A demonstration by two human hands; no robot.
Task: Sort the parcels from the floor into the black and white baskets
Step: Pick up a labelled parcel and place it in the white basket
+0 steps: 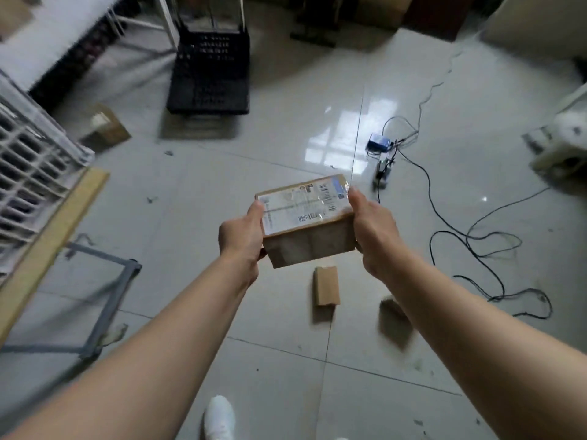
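A brown cardboard parcel [309, 239] with a white shipping label on top is held up in the air in front of me. My left hand [243, 236] grips its left end, thumb on the label. My right hand [373, 230] grips its right end, thumb on the top corner. The black basket [209, 74] stands on the floor at the back, ahead and to the left. The white basket [28, 173] is at the left edge, close by. On the floor lie a small brown parcel [326, 285] below the held one, a blurred parcel [395, 325] beside my right forearm, and another parcel [104, 127] near the white basket.
Black cables [476, 239] loop over the tiles on the right, leading to a small blue device [379, 142]. A wooden plank [47, 246] and a grey metal frame [108, 300] lie at the left. A white appliance [562, 144] sits at the right edge. My white shoe [219, 417] shows below.
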